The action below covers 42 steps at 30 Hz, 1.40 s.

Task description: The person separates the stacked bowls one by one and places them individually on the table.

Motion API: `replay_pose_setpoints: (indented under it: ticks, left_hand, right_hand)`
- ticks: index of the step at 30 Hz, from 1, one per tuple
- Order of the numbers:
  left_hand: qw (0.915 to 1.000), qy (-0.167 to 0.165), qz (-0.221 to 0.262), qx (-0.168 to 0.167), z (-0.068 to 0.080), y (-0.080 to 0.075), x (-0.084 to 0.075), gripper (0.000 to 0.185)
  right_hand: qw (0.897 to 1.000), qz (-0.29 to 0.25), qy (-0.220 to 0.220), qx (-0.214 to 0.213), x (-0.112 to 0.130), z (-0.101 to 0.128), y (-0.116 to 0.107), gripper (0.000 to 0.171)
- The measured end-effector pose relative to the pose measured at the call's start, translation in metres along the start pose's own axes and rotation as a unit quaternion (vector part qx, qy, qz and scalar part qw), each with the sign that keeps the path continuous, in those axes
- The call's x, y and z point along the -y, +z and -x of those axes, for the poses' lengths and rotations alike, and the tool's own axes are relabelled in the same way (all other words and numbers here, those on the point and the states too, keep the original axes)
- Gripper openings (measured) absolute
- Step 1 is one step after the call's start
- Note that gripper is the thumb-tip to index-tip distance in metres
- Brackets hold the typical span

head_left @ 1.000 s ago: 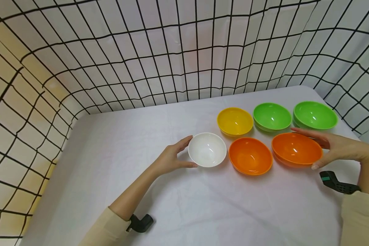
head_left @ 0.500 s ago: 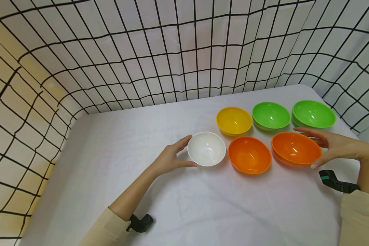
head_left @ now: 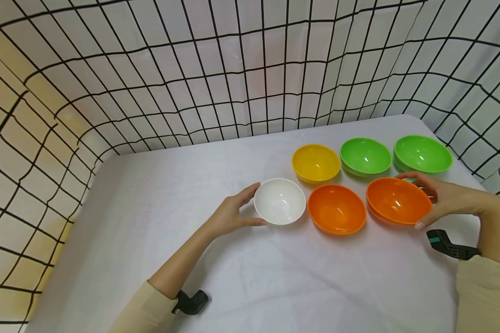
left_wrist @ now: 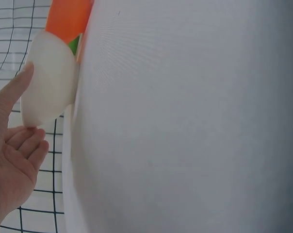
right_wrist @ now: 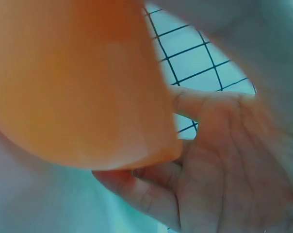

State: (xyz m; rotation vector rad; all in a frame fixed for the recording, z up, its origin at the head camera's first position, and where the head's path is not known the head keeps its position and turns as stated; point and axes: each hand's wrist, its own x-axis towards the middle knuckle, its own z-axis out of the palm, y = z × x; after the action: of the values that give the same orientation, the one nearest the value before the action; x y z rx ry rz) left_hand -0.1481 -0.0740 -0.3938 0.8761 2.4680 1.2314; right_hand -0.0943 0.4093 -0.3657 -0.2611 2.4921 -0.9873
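Observation:
My left hand (head_left: 233, 213) cups the left side of a small white bowl (head_left: 280, 201) standing on the white table (head_left: 171, 194). Forefinger and thumb curve round its rim. In the left wrist view the thumb and fingertips of this hand (left_wrist: 15, 160) touch the white bowl (left_wrist: 47, 82). My right hand (head_left: 446, 199) grips the right side of an orange bowl (head_left: 397, 200). In the right wrist view the fingers of that hand (right_wrist: 224, 170) curl under the tilted orange bowl (right_wrist: 73, 82). A second orange bowl (head_left: 336, 209) sits between the two held bowls.
Behind stand a yellow bowl (head_left: 315, 163) and two green bowls (head_left: 365, 156) (head_left: 422, 153) in a row. A white curtain with a black grid (head_left: 233, 69) closes in the back and both sides. Black wrist mounts (head_left: 189, 303) (head_left: 450, 245) show on the arms.
My right hand has closed tighter round the orange bowl and drawn it slightly left. The left hand and white bowl have not moved.

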Motion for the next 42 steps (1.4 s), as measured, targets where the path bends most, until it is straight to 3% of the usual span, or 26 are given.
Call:
replay_pose_setpoints:
  ticks: [7, 23, 29, 35, 42]
  left_hand:
    - [0.9999, -0.011, 0.000, 0.000, 0.000, 0.001, 0.000, 0.093]
    - [1.0000, 0.000, 0.007, -0.004, 0.000, 0.003, 0.002, 0.094]
    - [0.9999, -0.001, 0.009, -0.005, -0.001, 0.003, 0.002, 0.094]
    - [1.0000, -0.002, 0.000, -0.003, -0.001, 0.002, 0.001, 0.094]
    - [1.0000, 0.007, -0.005, -0.001, -0.002, 0.000, 0.001, 0.093]
  right_hand:
    - [1.000, 0.012, 0.018, 0.003, 0.005, -0.002, 0.002, 0.101]
    - [0.999, 0.030, 0.008, -0.013, 0.007, -0.002, 0.000, 0.102]
    - [0.998, 0.034, 0.000, -0.057, 0.014, 0.002, -0.005, 0.090]
    - [0.988, 0.001, -0.001, -0.156, 0.043, 0.003, -0.007, 0.071]
    - [0.971, -0.003, -0.091, -0.223, 0.084, -0.008, 0.008, 0.069]
